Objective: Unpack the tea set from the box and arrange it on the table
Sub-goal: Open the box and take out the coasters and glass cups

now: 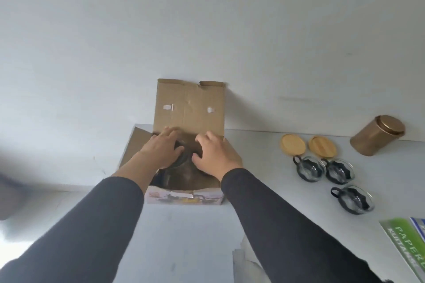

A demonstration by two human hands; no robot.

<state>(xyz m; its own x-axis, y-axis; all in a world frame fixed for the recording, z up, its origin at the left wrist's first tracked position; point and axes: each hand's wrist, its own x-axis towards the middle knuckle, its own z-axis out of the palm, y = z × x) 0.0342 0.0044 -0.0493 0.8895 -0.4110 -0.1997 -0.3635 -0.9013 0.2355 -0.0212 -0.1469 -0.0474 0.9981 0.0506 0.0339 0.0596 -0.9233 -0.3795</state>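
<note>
Both hands are sunk into the open cardboard box (pixel 188 108) at the centre of the frame; the left hand (pixel 161 149) lies with its fingers loosely spread and curved over a dark rounded glass piece (pixel 184 158) inside the box, while the right hand (pixel 213 154) curls round the same piece from the other side, thumb tucked toward the glass; whether the piece is lifted or merely touched cannot be told; dark sleeves run from both wrists to the bottom of the frame.

The box stands on the white tabletop (pixel 264 167) with its back flap upright against the pale wall and a side flap folded out to the left; its near face carries a printed picture.

At centre right of the frame, well apart from the box, lie two round wooden lids (pixel 293 145) side by side; just below them stand three glass cups (pixel 309 169) with dark handles, two in a row and one nearer the lower right; a gold-coloured tin (pixel 377 134) stands at the far right; a green printed packet (pixel 404 243) juts in at the lower right corner.
</note>
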